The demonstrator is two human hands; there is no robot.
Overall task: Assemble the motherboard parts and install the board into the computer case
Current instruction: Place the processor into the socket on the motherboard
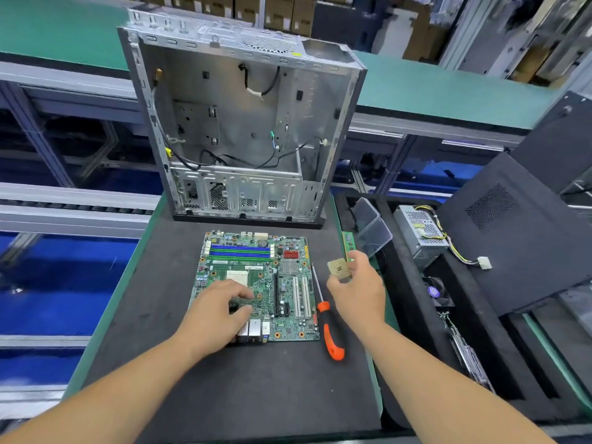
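A green motherboard (282, 283) lies flat on the black mat (243, 386), its white CPU socket (237, 277) bare. My left hand (214, 315) rests on the board's lower left part, fingers bent over the rear ports. My right hand (358, 293) hovers just right of the board and pinches a square CPU chip (339, 268), pin side facing me. The open metal computer case (243, 129) stands upright behind the board with loose cables inside.
An orange-handled screwdriver (330, 328) lies beside the board's right edge. A RAM stick (347, 243), clear plastic trays (371, 230), a power supply (419, 232), a fan (440, 291) and a black side panel (512, 238) sit in the foam tray on the right.
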